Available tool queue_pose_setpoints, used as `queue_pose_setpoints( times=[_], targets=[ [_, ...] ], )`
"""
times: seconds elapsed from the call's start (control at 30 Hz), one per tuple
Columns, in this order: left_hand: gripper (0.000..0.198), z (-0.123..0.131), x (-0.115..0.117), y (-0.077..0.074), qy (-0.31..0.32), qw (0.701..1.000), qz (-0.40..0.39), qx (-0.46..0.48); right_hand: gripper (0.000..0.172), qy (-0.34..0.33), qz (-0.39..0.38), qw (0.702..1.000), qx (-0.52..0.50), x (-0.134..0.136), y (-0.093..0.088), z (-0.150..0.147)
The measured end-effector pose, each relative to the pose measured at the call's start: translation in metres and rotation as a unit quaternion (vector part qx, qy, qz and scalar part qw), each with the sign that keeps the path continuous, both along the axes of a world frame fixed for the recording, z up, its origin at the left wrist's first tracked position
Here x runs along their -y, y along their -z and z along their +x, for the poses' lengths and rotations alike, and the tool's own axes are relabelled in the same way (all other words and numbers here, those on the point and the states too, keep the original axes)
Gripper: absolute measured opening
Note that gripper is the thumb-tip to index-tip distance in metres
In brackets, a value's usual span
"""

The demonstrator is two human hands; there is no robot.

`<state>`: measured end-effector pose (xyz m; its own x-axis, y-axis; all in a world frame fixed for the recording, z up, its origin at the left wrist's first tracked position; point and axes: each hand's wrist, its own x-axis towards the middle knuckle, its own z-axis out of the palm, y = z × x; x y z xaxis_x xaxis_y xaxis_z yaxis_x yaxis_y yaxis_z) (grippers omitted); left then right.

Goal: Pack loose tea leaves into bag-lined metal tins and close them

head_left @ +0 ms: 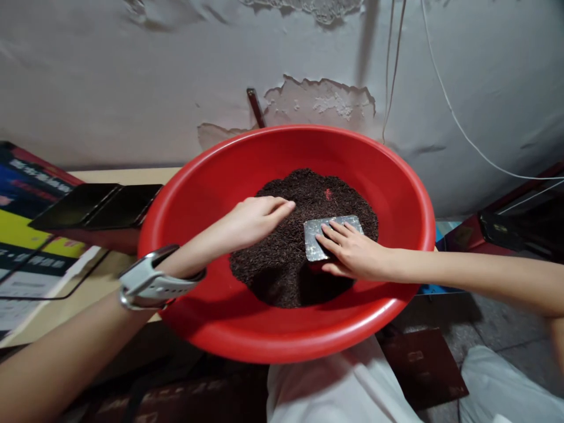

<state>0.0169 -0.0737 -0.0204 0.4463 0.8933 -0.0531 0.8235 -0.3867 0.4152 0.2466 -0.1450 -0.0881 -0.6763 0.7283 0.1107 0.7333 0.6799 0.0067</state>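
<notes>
A wide red plastic basin (pixel 202 194) holds a heap of dark, thin dried leaves that look like loose tea (pixel 299 188). My right hand (pixel 356 249) grips a silver-topped rectangular tin box (pixel 315 238), its fingers spread over the metal face and the thumb at the near edge. The tin rests against the leaves, and its underside is hidden. Above the left part of the heap, my left hand (pixel 253 223) hovers with its fingers drawn together, pointing right. Whatever lies inside that hand, if anything, is out of sight. A small reddish patch shows among the leaves.
Black open trays (pixel 99 205) and a colourful printed carton (pixel 30 235) stand on the pale tabletop (pixel 127 175) at the left. Behind the basin is a peeling wall (pixel 176 76) with hanging cables. A dark red box (pixel 471 235) sits at the right.
</notes>
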Motion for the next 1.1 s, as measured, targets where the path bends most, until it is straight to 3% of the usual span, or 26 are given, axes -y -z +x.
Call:
queue_pose_setpoints(
  times=[0.07,0.13,0.23,0.3,0.4,0.67,0.87,0.97,1.03,1.1],
  targets=[
    [0.055,0.004,0.0,0.018,0.021,0.996,-0.082,0.036,0.068,-0.012,0.003,1.0,0.02,0.008,0.004,0.0],
    [0.06,0.01,-0.001,0.035,0.055,0.976,-0.194,0.083,0.064,-0.021,0.005,0.999,0.035,0.011,0.007,0.002],
    [0.063,0.014,-0.003,0.052,0.084,0.908,-0.372,0.175,0.058,-0.036,0.007,0.998,0.053,0.01,0.01,0.006],
    [0.066,0.013,-0.004,0.057,0.075,0.863,-0.441,0.233,0.058,-0.042,0.007,0.998,0.053,0.009,0.012,0.008],
    [0.069,0.01,-0.002,0.063,0.039,0.846,-0.446,0.288,0.059,-0.04,0.0,0.998,0.042,0.008,0.015,0.009],
    [0.073,0.013,-0.006,0.081,-0.002,0.861,-0.403,0.311,0.069,-0.047,-0.103,0.993,0.035,0.002,0.008,0.008],
    [0.083,0.009,-0.001,0.075,0.003,0.866,-0.406,0.292,0.078,-0.037,-0.152,0.985,-0.069,-0.007,0.006,0.022],
    [0.085,0.009,0.008,0.071,-0.04,0.857,-0.451,0.246,0.1,0.001,-0.159,0.975,-0.156,-0.023,0.007,0.051],
    [0.085,0.011,0.015,0.074,-0.092,0.832,-0.502,0.219,0.125,0.028,-0.173,0.971,-0.165,-0.035,0.01,0.07],
    [0.085,0.015,0.022,0.079,-0.115,0.803,-0.545,0.215,0.138,0.04,-0.217,0.963,-0.153,-0.044,0.014,0.081]
  ],
)
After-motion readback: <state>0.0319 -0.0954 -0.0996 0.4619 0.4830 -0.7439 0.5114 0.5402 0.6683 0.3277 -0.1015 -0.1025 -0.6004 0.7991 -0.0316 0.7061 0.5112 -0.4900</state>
